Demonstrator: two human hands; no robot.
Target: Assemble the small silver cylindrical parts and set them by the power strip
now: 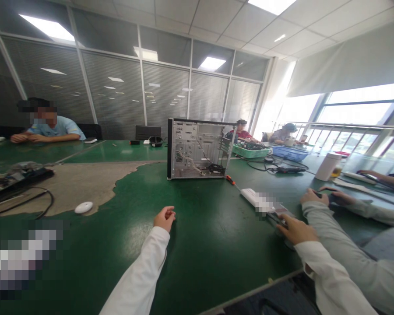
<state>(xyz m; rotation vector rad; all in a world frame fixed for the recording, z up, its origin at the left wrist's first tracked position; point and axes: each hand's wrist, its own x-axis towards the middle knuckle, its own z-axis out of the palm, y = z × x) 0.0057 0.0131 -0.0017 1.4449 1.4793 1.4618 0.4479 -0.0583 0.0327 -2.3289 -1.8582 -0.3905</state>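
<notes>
An open computer case (200, 148) stands upright on the green table, its bare metal frame and loose wires showing. My left hand (165, 218) rests over the table in front of the case, fingers curled in with nothing visible in them. To the right, my right hand (297, 229) has its fingers bent around something small and dark, too unclear to name. It is beside a long white flat object (248, 196), partly blurred out. A screwdriver (230, 180) with an orange and black handle lies between that object and the case.
A white oval object (84, 207) lies left on a bare patch of tabletop, near dark parts with cables (16, 179). Green (252, 151) and blue baskets (290, 153) stand at the back right, before a white bottle (328, 166). A neighbour's sleeved arms (335, 232) are close on my right.
</notes>
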